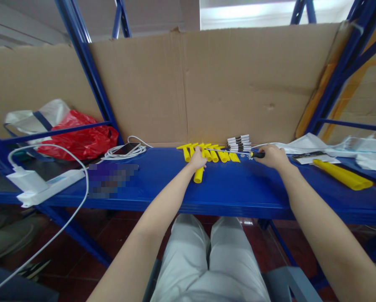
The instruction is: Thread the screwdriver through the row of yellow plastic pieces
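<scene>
My left hand [198,160] is closed round a yellow T-shaped piece [198,175], whose tube end points toward me. My right hand [272,156] grips the black and yellow handle of a screwdriver [257,154]. The screwdriver's long shaft runs left, its tip close to the held piece near my left fingers; exact contact is too small to tell. Several more yellow T-shaped pieces [222,157] lie in a row behind and to the right of my left hand. Small metal bits [242,155] rest beside the screwdriver shaft.
White-and-black sticks [239,143] are stacked by the cardboard wall [238,84]. On the blue table [232,188], a yellow tube-like object [343,174] lies right and a coiled white cable [125,152] left. A power strip [54,186] sits at the left edge.
</scene>
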The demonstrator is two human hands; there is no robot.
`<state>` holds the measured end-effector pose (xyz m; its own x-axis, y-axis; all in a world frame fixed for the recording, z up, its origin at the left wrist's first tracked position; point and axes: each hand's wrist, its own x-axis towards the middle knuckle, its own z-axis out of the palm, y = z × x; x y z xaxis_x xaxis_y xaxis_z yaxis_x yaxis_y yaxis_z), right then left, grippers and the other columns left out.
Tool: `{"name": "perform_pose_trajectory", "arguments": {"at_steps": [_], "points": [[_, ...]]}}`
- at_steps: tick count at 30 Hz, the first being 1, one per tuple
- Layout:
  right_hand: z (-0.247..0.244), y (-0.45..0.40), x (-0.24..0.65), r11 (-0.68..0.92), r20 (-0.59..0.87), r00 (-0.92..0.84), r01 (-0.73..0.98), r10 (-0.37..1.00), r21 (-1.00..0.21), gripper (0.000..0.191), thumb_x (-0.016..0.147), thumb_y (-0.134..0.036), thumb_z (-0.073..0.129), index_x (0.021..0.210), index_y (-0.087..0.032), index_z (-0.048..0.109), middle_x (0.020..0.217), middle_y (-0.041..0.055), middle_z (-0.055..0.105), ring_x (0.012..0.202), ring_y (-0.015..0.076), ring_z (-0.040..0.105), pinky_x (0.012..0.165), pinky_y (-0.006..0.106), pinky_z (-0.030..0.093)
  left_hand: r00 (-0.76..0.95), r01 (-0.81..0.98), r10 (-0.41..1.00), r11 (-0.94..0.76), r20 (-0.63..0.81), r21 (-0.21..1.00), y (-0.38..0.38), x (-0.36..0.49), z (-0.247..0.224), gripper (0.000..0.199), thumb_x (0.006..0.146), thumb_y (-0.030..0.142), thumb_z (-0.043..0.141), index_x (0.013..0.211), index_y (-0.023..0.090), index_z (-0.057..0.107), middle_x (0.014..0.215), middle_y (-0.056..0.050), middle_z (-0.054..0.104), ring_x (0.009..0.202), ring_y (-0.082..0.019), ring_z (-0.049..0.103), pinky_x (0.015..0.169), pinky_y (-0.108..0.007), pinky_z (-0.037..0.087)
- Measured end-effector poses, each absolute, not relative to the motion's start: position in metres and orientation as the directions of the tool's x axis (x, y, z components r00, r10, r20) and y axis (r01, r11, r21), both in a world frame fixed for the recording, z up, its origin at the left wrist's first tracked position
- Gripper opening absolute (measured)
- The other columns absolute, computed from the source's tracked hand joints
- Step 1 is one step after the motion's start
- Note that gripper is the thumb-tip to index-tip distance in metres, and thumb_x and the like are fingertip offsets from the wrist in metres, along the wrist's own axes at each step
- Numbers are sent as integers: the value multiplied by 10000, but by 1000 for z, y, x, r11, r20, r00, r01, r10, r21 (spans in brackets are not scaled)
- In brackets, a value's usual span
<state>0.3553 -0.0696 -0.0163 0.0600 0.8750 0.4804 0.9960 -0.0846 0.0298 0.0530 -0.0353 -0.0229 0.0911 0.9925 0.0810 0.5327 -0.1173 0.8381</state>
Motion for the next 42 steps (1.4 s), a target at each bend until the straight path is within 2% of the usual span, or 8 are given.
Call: {"name": "perform_pose_trajectory", "arguments": {"at_steps": [4, 10, 15, 20, 24, 28, 35, 42], "points": [[-17, -70, 355, -83, 499, 48, 995, 865, 48, 336, 782, -394, 636, 1055, -243, 762, 1142, 135, 716, 1068, 344, 623, 818, 419, 461, 99, 524, 991, -131, 93, 842, -33, 52, -25, 582, 886, 75, 549, 1407, 216, 329, 1195, -127, 668, 672, -158, 720, 523, -239, 563], [-14, -73, 353, -94, 449, 41, 991, 892, 97, 312, 795, -417, 609, 1002, -271, 791, 1045, 105, 752, 1032, 333, 629, 801, 407, 448, 97, 533, 991, -126, 88, 837, -34, 53, -24, 583, 884, 83, 566, 1399, 213, 326, 1171, -120, 676, 667, -150, 716, 537, -235, 564], [-11, -76, 347, -132, 433, 67, 984, 899, 122, 326, 812, -453, 587, 951, -243, 794, 992, 134, 751, 1015, 338, 634, 828, 429, 432, 106, 545, 990, -132, 88, 828, -37, 53, -22, 537, 901, 58, 497, 1391, 183, 316, 1188, -144, 673, 667, -151, 713, 491, -223, 540], [-10, -78, 344, -188, 446, 130, 978, 886, 88, 316, 832, -436, 571, 971, -234, 771, 956, 124, 758, 973, 328, 666, 841, 447, 432, 109, 548, 989, -140, 96, 825, -38, 53, -22, 537, 894, 46, 518, 1376, 192, 332, 1205, -138, 667, 640, -141, 708, 493, -231, 547], [-10, -76, 347, -162, 410, 132, 986, 903, 38, 281, 804, -435, 608, 937, -241, 761, 924, 110, 764, 894, 311, 687, 744, 385, 460, 97, 537, 991, -128, 90, 834, -37, 53, -22, 554, 885, 65, 567, 1371, 207, 345, 1179, -124, 678, 678, -158, 727, 525, -233, 563], [-11, -74, 350, -122, 348, 104, 992, 932, 31, 305, 805, -401, 590, 1002, -228, 747, 931, 113, 764, 870, 300, 694, 691, 356, 474, 96, 537, 992, -121, 82, 835, -38, 53, -22, 555, 888, 69, 561, 1377, 202, 334, 1170, -128, 680, 684, -156, 727, 534, -230, 565], [-14, -68, 354, -59, 338, 39, 997, 940, 50, 286, 791, -342, 568, 985, -215, 736, 958, 114, 763, 893, 295, 689, 676, 344, 469, 100, 536, 991, -130, 90, 834, -36, 52, -23, 575, 878, 67, 537, 1389, 208, 313, 1167, -121, 677, 682, -155, 723, 530, -235, 568], [-14, -72, 352, -99, 418, 58, 992, 907, 78, 258, 813, -357, 575, 948, -215, 742, 1088, 144, 727, 1055, 334, 636, 816, 424, 470, 106, 539, 990, -132, 88, 832, -37, 53, -22, 556, 876, 54, 530, 1375, 195, 331, 1165, -127, 676, 656, -146, 711, 517, -232, 559]]}}
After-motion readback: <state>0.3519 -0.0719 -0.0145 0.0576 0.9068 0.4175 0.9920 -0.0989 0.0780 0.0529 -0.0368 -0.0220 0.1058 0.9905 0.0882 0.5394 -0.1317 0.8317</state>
